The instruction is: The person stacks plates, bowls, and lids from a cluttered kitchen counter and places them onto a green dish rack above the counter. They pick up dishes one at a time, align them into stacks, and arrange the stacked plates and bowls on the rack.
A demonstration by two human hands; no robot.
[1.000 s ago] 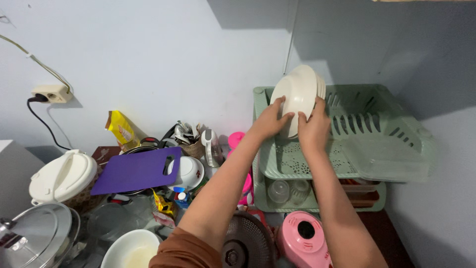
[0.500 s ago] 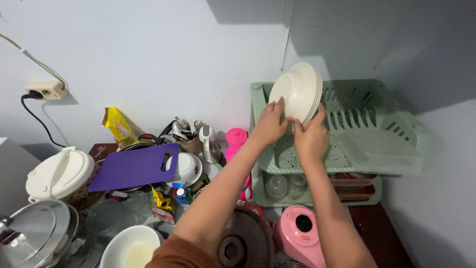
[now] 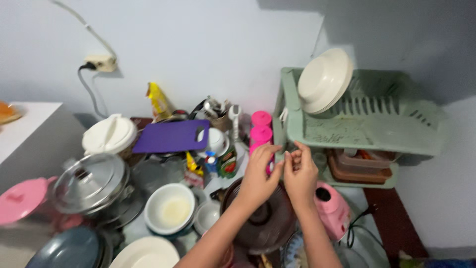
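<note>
Our left hand (image 3: 260, 173) and right hand (image 3: 299, 173) hang empty, fingers loosely curled, below the cream round plastic plates (image 3: 325, 79) leaning in the pale green dish rack (image 3: 367, 131). They look light, stiff, maybe wet; we would hold their rims.

1. Grey pan (image 3: 74, 250) and white plate (image 3: 146, 254) cut off by bottom edge.
2. Pink lid (image 3: 22, 198) cut off at left, blurred.
3. Brown containers (image 3: 359, 166) partly hidden under green rack (image 3: 391, 141).
4. Both forearms leave frame at bottom.
</note>
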